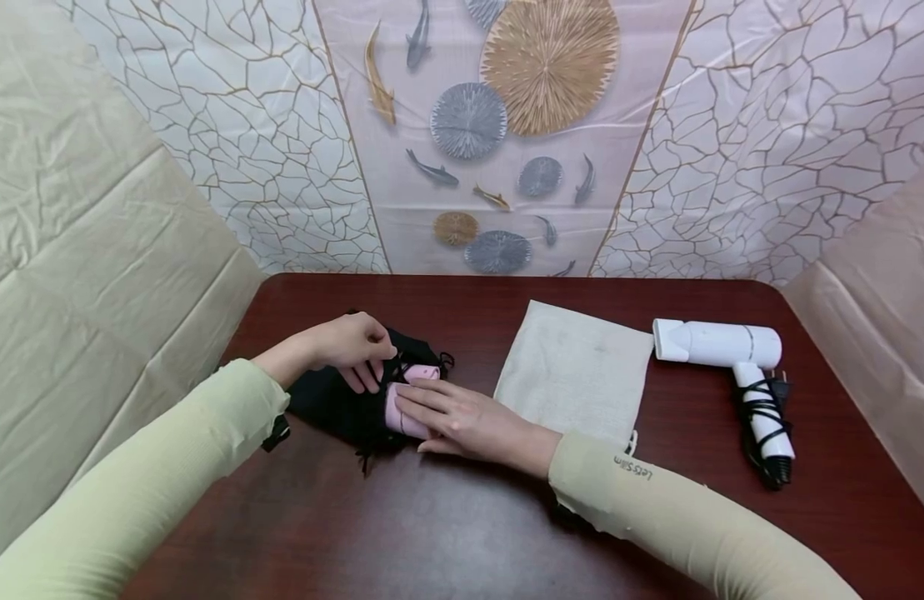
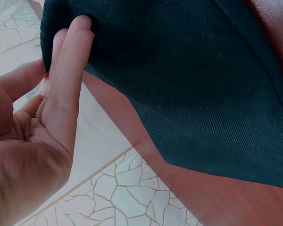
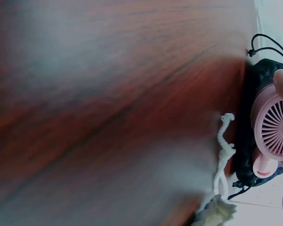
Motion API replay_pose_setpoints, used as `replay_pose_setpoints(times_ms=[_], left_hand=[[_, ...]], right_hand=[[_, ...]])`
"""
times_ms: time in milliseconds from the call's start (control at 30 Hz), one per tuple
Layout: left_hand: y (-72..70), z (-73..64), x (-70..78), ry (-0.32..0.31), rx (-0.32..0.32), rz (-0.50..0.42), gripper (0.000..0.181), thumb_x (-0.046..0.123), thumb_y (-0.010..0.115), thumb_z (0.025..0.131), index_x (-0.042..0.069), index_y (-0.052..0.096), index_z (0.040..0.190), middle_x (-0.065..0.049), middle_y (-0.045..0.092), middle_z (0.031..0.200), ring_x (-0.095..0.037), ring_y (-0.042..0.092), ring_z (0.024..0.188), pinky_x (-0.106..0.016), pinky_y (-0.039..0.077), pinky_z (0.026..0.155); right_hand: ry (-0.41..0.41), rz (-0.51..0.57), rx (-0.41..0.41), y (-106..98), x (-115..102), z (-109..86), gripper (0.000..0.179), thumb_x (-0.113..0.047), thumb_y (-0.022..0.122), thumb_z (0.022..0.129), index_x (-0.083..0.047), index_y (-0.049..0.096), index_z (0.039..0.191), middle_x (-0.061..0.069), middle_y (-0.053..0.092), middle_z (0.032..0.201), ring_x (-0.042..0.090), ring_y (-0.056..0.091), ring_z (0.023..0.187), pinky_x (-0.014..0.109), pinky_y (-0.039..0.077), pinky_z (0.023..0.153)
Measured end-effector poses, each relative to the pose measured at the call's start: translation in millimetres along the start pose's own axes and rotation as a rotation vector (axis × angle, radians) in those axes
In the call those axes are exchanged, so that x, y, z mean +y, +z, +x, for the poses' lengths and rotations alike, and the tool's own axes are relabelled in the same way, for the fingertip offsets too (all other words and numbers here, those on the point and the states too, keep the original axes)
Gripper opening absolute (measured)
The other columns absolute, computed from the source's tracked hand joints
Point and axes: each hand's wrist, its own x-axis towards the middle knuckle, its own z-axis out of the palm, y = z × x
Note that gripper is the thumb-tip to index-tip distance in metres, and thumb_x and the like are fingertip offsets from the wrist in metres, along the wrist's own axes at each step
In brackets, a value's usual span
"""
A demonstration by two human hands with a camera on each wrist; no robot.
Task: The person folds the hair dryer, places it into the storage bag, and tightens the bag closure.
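A pink hair dryer (image 1: 406, 412), its round vented back (image 3: 273, 128) facing out, lies mostly inside a black drawstring bag (image 1: 330, 410). The end of its folded handle (image 3: 264, 165) shows beside the body at the bag's mouth. My right hand (image 1: 457, 421) holds the dryer's exposed end, fingers laid over its top and thumb at the near side. With my left hand (image 1: 352, 346) I pinch the far edge of the bag's mouth. Seen from the left wrist, longer fingers (image 2: 68, 89) lie along the black cloth, and the fingertips are partly hidden by it.
A beige cloth bag (image 1: 574, 367) lies flat right of centre, its white cord (image 3: 224, 150) trailing toward the near side. Farther right is a white hair dryer (image 1: 716, 343) with a black cord (image 1: 765, 408) wound round its handle. Fabric walls border the dark red table (image 1: 462, 533).
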Motion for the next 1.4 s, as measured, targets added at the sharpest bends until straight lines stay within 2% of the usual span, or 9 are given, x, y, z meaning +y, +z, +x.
replay_pose_setpoints(times_ms=[233,333,467,633,800,933,1133,1400], left_hand=[[1.4,3.2,-2.1,0.007,-0.008,0.017,0.026,0.017,0.055,0.112,-0.003,0.069,0.104,-0.016,0.072,0.092,-0.028,0.080,0.081,-0.043,0.067,0.072],[1.4,4.3,-0.7,0.009,-0.015,0.020,0.025,0.017,0.056,0.112,-0.002,0.068,0.102,-0.016,0.072,0.092,-0.028,0.080,0.080,-0.043,0.067,0.071],[0.9,3.5,0.7,0.001,-0.014,0.016,0.024,0.016,0.056,0.112,-0.002,0.068,0.100,-0.016,0.072,0.091,-0.029,0.080,0.080,-0.043,0.067,0.071],[0.1,0.7,2.5,-0.013,-0.005,0.013,0.024,0.016,0.056,0.112,-0.003,0.069,0.106,-0.018,0.072,0.093,-0.029,0.080,0.080,-0.043,0.067,0.071],[1.0,0.4,6.1,-0.011,-0.008,0.021,0.026,0.016,0.055,0.112,-0.007,0.068,0.116,-0.018,0.072,0.095,-0.029,0.080,0.081,-0.042,0.067,0.072],[1.6,2.1,8.4,-0.004,-0.015,0.022,0.027,0.015,0.055,0.112,-0.007,0.069,0.119,-0.017,0.072,0.094,-0.029,0.080,0.081,-0.042,0.067,0.072],[0.6,4.2,12.1,0.028,-0.014,-0.001,0.026,0.016,0.054,0.112,-0.005,0.070,0.114,-0.016,0.072,0.094,-0.029,0.080,0.080,-0.043,0.067,0.072],[-2.0,3.9,13.7,0.053,-0.035,-0.010,0.025,0.016,0.055,0.111,-0.003,0.071,0.114,-0.017,0.073,0.095,-0.030,0.080,0.081,-0.043,0.067,0.072]], right_hand=[[0.054,0.090,-0.061,0,-1,-8.1,0.069,-0.028,0.083,0.096,0.002,0.055,0.152,0.018,0.055,0.158,0.033,0.052,0.147,0.040,0.041,0.122],[0.115,0.111,-0.070,-4,-1,-11.1,0.071,-0.029,0.083,0.096,0.001,0.055,0.153,0.018,0.054,0.158,0.032,0.053,0.146,0.039,0.043,0.121],[0.218,0.128,-0.091,-9,-3,-14.6,0.075,-0.035,0.084,0.095,0.001,0.053,0.154,0.018,0.057,0.156,0.029,0.059,0.138,0.037,0.051,0.113],[0.288,0.136,-0.120,-8,-9,-9.6,0.080,-0.042,0.081,0.097,0.001,0.049,0.157,0.017,0.059,0.153,0.028,0.062,0.132,0.036,0.054,0.109],[0.313,0.169,-0.116,-8,-7,-6.9,0.074,-0.035,0.080,0.098,0.002,0.051,0.155,0.017,0.060,0.152,0.028,0.063,0.130,0.037,0.054,0.109],[0.316,0.216,-0.075,-7,-5,-7.7,0.071,-0.029,0.083,0.096,0.003,0.054,0.153,0.017,0.062,0.149,0.029,0.063,0.129,0.039,0.054,0.109],[0.288,0.192,0.026,-4,-4,-3.7,0.066,-0.026,0.085,0.094,0.003,0.060,0.148,0.018,0.065,0.145,0.030,0.064,0.130,0.038,0.053,0.110],[0.350,0.214,0.106,3,0,3.9,0.067,-0.023,0.089,0.090,0.004,0.062,0.145,0.020,0.065,0.145,0.031,0.065,0.132,0.038,0.052,0.112]])
